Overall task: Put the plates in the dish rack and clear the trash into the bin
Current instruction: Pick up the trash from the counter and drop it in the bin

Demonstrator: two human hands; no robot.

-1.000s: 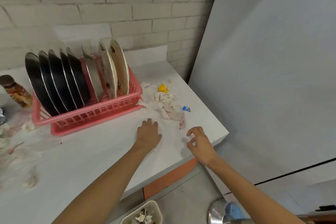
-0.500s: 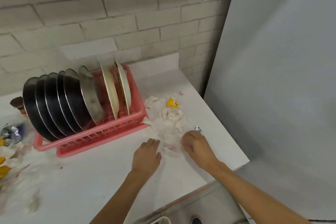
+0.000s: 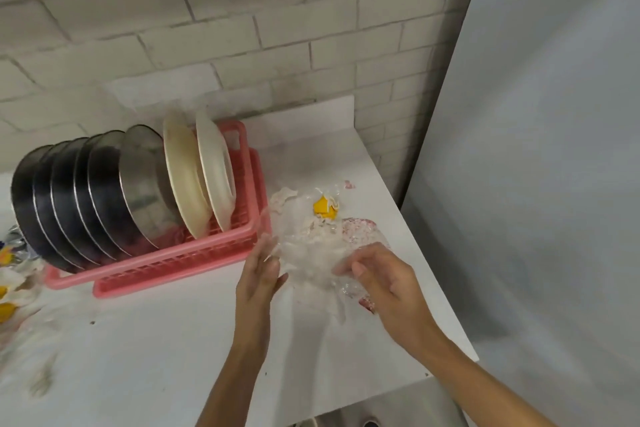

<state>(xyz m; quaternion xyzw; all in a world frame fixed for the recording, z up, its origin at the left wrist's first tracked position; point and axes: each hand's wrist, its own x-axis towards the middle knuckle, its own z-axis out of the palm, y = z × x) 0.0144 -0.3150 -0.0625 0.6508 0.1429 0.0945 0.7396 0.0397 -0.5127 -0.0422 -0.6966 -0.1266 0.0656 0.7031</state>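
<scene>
Plates [image 3: 138,191] upright in pink rack [image 3: 180,263] on table [image 3: 156,357]; trash [image 3: 311,250] heaped just right of rack, yellow scrap [image 3: 323,206] at its far edge. Left hand [image 3: 258,282] straight-fingered against trash's left side; right hand [image 3: 388,284] curled round its crumpled clear wrap. More scraps [image 3: 10,288] cut off at left edge, blurred.

The white tabletop [image 3: 156,357] meets a brick wall [image 3: 207,28] at the back. A pink dish rack [image 3: 180,263] sits on it at back left. Just right of the rack lies a heap of crumpled clear wrap and paper [image 3: 311,253], with a yellow scrap [image 3: 323,206] at its far edge. More white and yellow scraps [image 3: 10,291] lie at the left edge.
</scene>
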